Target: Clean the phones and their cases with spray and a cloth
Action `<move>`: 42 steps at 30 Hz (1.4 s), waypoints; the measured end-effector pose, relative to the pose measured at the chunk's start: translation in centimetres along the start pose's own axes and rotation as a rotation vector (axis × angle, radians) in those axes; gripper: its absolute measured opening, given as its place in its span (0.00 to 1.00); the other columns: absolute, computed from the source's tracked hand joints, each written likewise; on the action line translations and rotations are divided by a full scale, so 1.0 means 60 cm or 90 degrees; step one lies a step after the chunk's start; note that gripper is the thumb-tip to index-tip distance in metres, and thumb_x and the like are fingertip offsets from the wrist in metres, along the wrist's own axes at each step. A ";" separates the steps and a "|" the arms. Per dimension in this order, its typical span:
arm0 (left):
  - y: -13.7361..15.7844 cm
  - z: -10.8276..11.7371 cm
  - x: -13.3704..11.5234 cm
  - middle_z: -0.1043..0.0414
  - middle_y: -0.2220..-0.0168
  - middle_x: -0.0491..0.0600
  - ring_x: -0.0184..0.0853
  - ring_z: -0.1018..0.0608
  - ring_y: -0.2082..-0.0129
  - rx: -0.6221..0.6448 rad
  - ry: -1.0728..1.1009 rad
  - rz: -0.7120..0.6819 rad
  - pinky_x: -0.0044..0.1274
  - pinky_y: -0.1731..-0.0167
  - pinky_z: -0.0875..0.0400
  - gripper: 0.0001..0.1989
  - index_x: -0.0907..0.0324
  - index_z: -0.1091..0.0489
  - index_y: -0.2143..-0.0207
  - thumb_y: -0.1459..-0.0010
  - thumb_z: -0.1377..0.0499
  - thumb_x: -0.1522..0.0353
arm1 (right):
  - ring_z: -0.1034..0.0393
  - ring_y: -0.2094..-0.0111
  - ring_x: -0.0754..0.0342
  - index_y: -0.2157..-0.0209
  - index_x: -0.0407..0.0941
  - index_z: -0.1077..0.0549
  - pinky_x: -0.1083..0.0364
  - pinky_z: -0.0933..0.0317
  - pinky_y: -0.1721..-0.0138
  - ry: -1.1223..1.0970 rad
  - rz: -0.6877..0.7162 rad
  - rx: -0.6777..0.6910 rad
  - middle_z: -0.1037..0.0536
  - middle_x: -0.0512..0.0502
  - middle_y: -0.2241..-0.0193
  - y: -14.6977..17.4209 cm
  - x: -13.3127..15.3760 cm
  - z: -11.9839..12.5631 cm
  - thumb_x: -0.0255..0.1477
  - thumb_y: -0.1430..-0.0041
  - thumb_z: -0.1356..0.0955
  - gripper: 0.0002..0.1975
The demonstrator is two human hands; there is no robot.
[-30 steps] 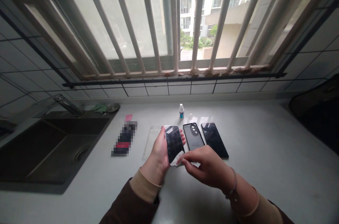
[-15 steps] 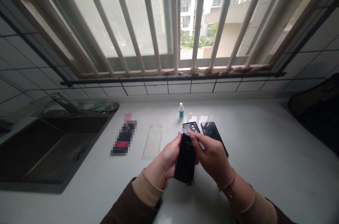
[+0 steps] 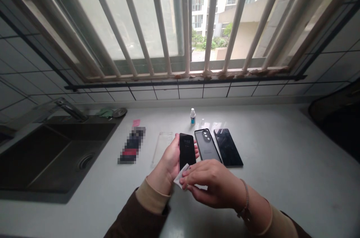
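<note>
My left hand (image 3: 171,157) is wrapped round a smartphone (image 3: 187,151) with a dark screen and faint clock digits, held up over the counter. My right hand (image 3: 212,183) pinches a small white wipe (image 3: 180,178) against the phone's lower end, which the wipe and fingers hide. Just behind the hands lies a black phone case (image 3: 206,144) with a camera cutout, its lower edge partly covered by my right hand. Beside it, a second phone (image 3: 228,147) rests screen up. Left of my left hand is a clear phone case (image 3: 162,144), partly hidden.
A small white dropper bottle (image 3: 192,117) stands toward the back, a tiny clear cap (image 3: 203,122) near it. At left lie a blurred-out dark item (image 3: 131,146) and a pink slip (image 3: 136,122). The sink (image 3: 63,200) fills the left; a dark bag-like object (image 3: 340,118) stands right.
My right hand has moved the wipe from the phone's top end down to its lower end. My left hand has shifted the phone slightly left and away, uncovering more of the black case.
</note>
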State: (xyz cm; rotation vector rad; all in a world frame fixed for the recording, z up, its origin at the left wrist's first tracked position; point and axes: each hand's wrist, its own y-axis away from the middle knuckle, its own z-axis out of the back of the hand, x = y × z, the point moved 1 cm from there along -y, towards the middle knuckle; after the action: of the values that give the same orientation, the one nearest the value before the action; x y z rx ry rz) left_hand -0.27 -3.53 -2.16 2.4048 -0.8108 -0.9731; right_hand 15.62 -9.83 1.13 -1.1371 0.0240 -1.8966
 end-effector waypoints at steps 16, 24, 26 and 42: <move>0.001 0.007 -0.034 0.19 0.65 0.63 0.45 0.16 0.69 0.010 -0.002 -0.029 0.34 0.63 0.19 0.37 0.73 0.24 0.49 0.26 0.56 0.48 | 0.22 0.55 0.48 0.61 0.45 0.17 0.53 0.27 0.59 -0.502 -0.379 -0.353 0.26 0.41 0.36 0.014 -0.080 0.008 0.42 0.32 0.29 0.15; -0.006 0.016 -0.025 0.21 0.70 0.56 0.41 0.17 0.74 -0.176 -0.116 -0.144 0.32 0.69 0.19 0.29 0.65 0.25 0.53 0.28 0.49 0.48 | 0.25 0.48 0.46 0.64 0.45 0.17 0.49 0.29 0.50 -0.658 -0.418 -0.296 0.32 0.41 0.30 0.012 -0.064 -0.023 0.43 0.35 0.26 0.15; -0.006 0.016 -0.023 0.21 0.70 0.53 0.39 0.17 0.73 -0.171 -0.176 -0.197 0.28 0.70 0.20 0.23 0.64 0.25 0.53 0.28 0.45 0.52 | 0.26 0.44 0.43 0.64 0.45 0.17 0.46 0.31 0.44 -0.638 -0.401 -0.297 0.32 0.39 0.30 0.013 -0.068 -0.028 0.44 0.35 0.26 0.16; 0.026 0.100 -0.153 0.17 0.56 0.53 0.42 0.17 0.58 -0.398 -0.743 -0.317 0.27 0.59 0.25 0.16 0.58 0.22 0.52 0.32 0.47 0.64 | 0.22 0.43 0.38 0.65 0.45 0.20 0.42 0.26 0.46 -0.413 -0.316 -0.288 0.32 0.37 0.31 0.016 -0.062 -0.008 0.46 0.29 0.31 0.19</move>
State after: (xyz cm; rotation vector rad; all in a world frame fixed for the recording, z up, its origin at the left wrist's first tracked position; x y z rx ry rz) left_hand -10.57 0.34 -0.82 1.3510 -0.1022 -2.4456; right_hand 16.59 -8.03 -2.14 -2.1927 -0.2168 -1.8871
